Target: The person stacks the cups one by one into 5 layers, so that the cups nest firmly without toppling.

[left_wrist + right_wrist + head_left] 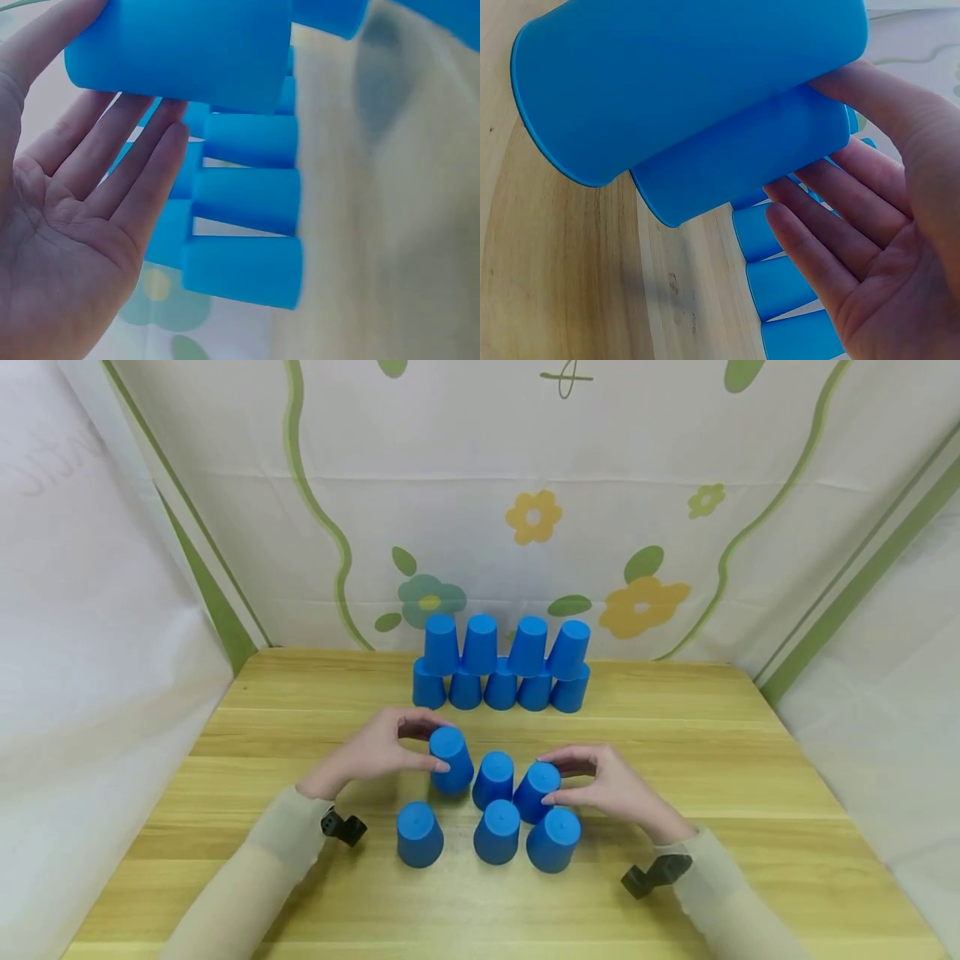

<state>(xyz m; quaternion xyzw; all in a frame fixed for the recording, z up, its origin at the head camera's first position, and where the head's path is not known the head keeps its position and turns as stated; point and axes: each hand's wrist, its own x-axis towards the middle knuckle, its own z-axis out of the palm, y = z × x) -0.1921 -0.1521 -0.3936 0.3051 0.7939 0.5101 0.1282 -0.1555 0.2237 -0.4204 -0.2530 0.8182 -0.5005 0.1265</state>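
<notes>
My left hand [378,747] grips an upside-down blue cup [452,762] between thumb and fingers; this cup leans slightly, and I cannot tell whether its rim touches the table. In the left wrist view the held cup [180,49] fills the top. My right hand [611,785] holds another upturned blue cup [534,797] by its sides. Between the two held cups stands a third cup [492,781]. Nearer me are three more: a left cup [420,837] set apart, a middle cup [497,835] and a right cup [553,842], which hides part of the right hand's cup.
Behind, several blue cups form a bottom row [501,687] with an upper row [482,647] stacked on it. The wooden table [300,893] ends at a white patterned curtain [450,527]. Dark wrist devices sit on the left cuff [288,827] and right cuff [705,860].
</notes>
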